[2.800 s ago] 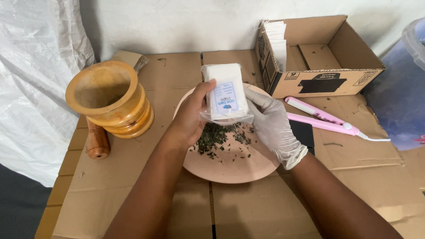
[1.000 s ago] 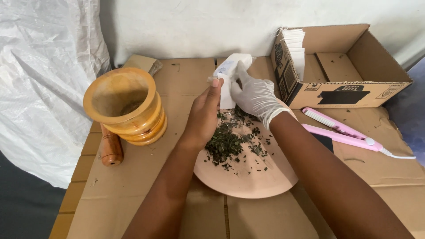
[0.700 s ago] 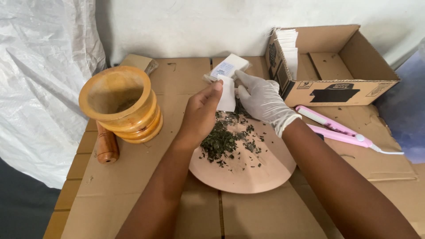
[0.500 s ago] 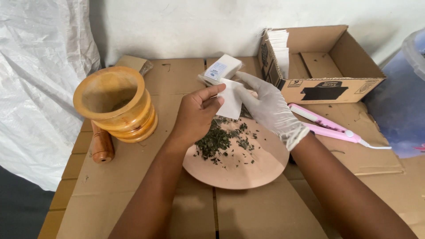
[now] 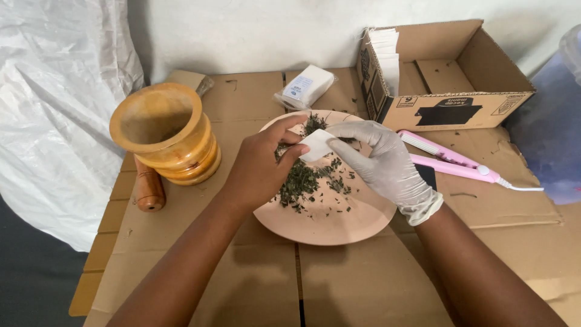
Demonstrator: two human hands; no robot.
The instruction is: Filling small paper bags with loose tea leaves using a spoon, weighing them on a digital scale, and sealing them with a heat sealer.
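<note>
White and small, a paper sachet (image 5: pixel 316 145) sits pinched between both hands above the pink plate (image 5: pixel 357 221). The left hand (image 5: pixel 261 169), bare, has its grip closed on the sachet's left edge, thumb and fingertips pressing it. The right hand (image 5: pixel 382 165), in a white glove, grasps the sachet's right side with its thumb and forefinger, the other fingers curled loosely below.

Directly beneath the two grips lies a loose heap of dried green leaves (image 5: pixel 305 178), spread over the plate's middle and scattered toward its far rim. The plate rests on a tabletop covered with flattened cardboard (image 5: pixel 242 284).

Left of the left hand stands a wooden mortar (image 5: pixel 166 136), upright, with a wooden pestle (image 5: pixel 147 189) lying against its base. Beyond both grips, near the wall, lies a clear-wrapped pack of white sachets (image 5: pixel 305 86). To the right of the gloved hand lies a pink heat sealer (image 5: pixel 451 165), its white cord trailing off to the right. Behind it sits an open cardboard box (image 5: pixel 448 79), with a stack of white papers (image 5: pixel 387 57) standing at its left end. White plastic sheeting (image 5: pixel 54 109) hangs far to the left.
</note>
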